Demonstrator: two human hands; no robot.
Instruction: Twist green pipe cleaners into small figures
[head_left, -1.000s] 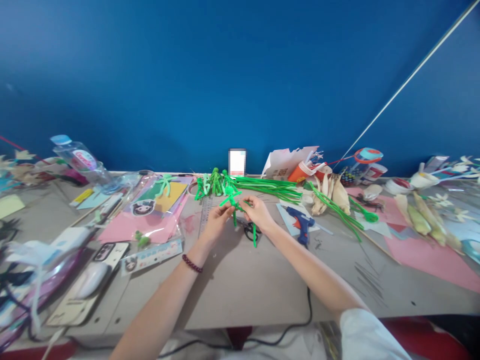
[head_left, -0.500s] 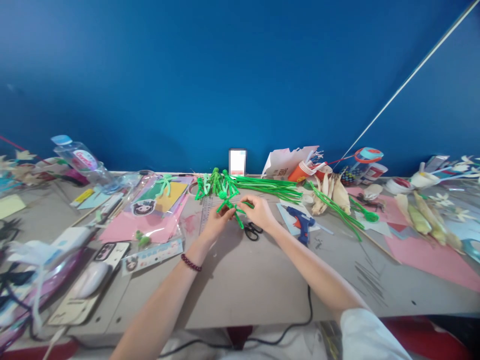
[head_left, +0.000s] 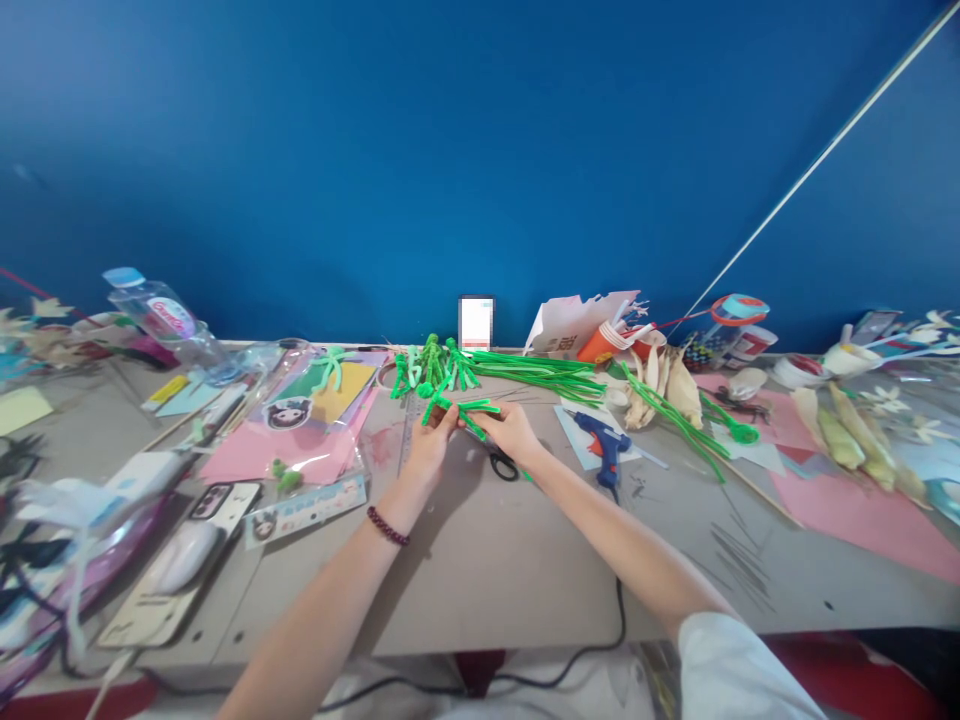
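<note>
A small green pipe-cleaner figure (head_left: 439, 404) is held above the middle of the table, its limbs pointing several ways. The fingers of my left hand (head_left: 433, 440) are closed on its near left side. My right hand (head_left: 510, 430) pinches at the figure's right limbs, and a green end shows below that palm. Just under my right hand lie black scissors (head_left: 503, 466), partly hidden. Behind the hands stand several similar green figures (head_left: 433, 366), beside a bundle of long green pipe cleaners (head_left: 536, 370).
A blue glue gun (head_left: 609, 446) lies to the right, near corn husks (head_left: 681, 392) and orange cups (head_left: 598, 344). At left are pink papers (head_left: 247, 447), a phone (head_left: 217, 510), a white mouse (head_left: 184, 560) and a bottle (head_left: 161, 315). A lit screen (head_left: 476, 325) leans on the wall.
The held figure has turned and its limbs point more to the right. My right hand has shifted slightly left and down, and a green end now shows below it.
</note>
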